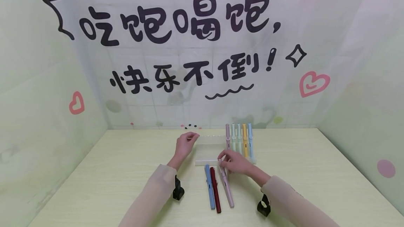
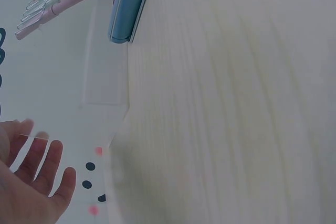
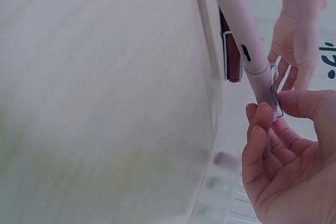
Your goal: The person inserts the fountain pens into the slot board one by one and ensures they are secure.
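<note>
A clear pen display stand [image 1: 206, 163] stands at the back of the table. My left hand [image 1: 186, 146] pinches its upper left corner between thumb and fingers; in the left wrist view the see-through edge lies between those fingertips. My right hand [image 1: 235, 161] pinches the capped end of a pale pink pen [image 1: 226, 188] near its metal clip. The right wrist view shows this pen [image 3: 239, 19] running away from the fingertips, its far end out of frame. Left of it, a blue pen [image 1: 209, 188] and a dark red pen [image 1: 216, 192] lie side by side in front of the stand.
Several pens stand upright in the stand's right part: a mauve pen [image 1: 227, 132], pale green ones, a yellow pen [image 1: 244, 139] and a light blue pen [image 1: 250, 139]. Behind the table [image 1: 300, 171] hangs a printed white backdrop [image 1: 189, 52], with side panels left and right.
</note>
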Tool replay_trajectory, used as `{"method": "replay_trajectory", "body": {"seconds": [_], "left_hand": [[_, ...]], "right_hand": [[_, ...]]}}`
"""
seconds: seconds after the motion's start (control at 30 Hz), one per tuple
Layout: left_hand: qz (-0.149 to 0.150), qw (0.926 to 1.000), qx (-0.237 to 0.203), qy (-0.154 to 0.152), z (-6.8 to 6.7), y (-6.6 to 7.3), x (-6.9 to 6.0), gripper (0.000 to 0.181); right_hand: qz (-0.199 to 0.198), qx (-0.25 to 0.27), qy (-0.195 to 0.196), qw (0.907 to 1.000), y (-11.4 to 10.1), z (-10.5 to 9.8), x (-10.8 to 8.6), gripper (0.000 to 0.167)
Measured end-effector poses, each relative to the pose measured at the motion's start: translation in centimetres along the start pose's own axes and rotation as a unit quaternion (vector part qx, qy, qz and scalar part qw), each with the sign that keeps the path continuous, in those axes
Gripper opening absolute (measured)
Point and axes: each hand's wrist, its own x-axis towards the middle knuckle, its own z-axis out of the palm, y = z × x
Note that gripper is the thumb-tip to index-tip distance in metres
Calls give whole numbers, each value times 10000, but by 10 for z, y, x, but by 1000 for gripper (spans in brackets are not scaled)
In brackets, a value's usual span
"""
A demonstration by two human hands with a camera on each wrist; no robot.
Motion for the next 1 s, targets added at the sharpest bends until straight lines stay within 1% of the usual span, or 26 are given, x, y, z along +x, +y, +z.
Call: {"method": "replay_trajectory", "body": {"seconds": [0.1, 0.13, 0.23, 0.33, 0.37, 0.53, 0.77, 1.0], "left_hand": [[21, 10000, -10, -8, 0, -1, 0, 20], [36, 10000, -13, -9, 0, -1, 0, 20], [63, 10000, -35, -31, 0, 0, 0, 21], [57, 10000, -32, -37, -1, 0, 0, 21], [37, 10000, -36, -42, -1, 0, 0, 21], [13, 10000, -15, -56, 0, 0, 0, 20], [61, 10000, -19, -39, 0, -1, 0, 20], [65, 10000, -16, -37, -1, -1, 0, 20]], "right_hand": [[-38, 111, 160, 9998, -3, -4, 2, 13], [-51, 161, 204, 9997, -9, -6, 0, 13], [-33, 232, 332, 9992, -12, -10, 1, 14], [-15, 256, 421, 9988, -16, -15, 2, 14], [-10, 251, 449, 9987, -12, -16, 5, 15], [-120, 374, 538, 9978, -17, -26, 9, 17], [-102, 293, 778, 9965, -26, -40, 14, 16], [-201, 244, 970, 9948, -28, -48, 19, 17]]}}
